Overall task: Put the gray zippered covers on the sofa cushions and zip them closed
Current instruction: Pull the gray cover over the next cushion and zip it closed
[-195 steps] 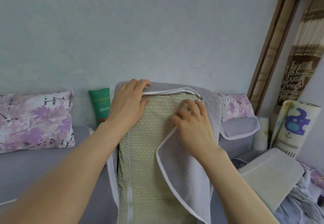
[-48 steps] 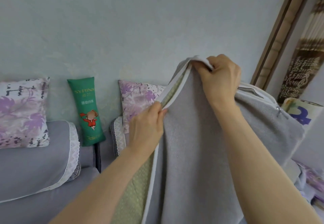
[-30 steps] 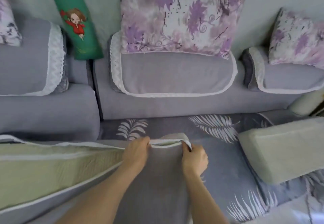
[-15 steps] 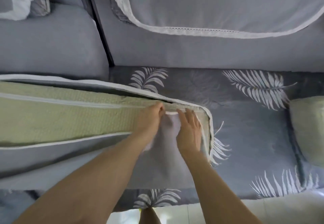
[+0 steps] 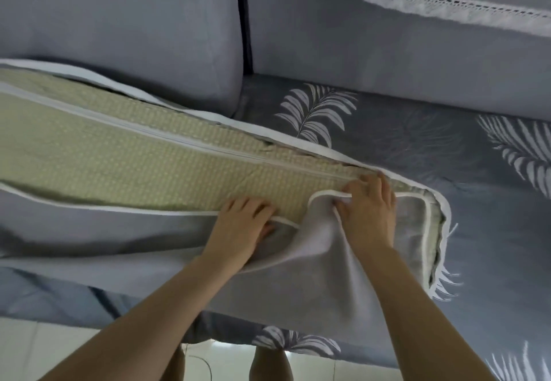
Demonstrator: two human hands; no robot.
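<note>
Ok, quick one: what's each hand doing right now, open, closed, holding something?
Left hand: grips the white edge of the gray cover.
Right hand: pinches that same edge, near the cushion corner.

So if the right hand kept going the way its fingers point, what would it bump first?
Probably the far white-edged flap of the gray zippered cover, just past the right hand's fingertips, across the pale green woven cushion. Behind it lies the gray leaf-print sheet. Depth is unclear.

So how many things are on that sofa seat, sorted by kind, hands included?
Hands: 2, left hand and right hand
Green cushion: 1
Gray cover: 1
Leaf-print sheet: 1
Total: 5
</note>
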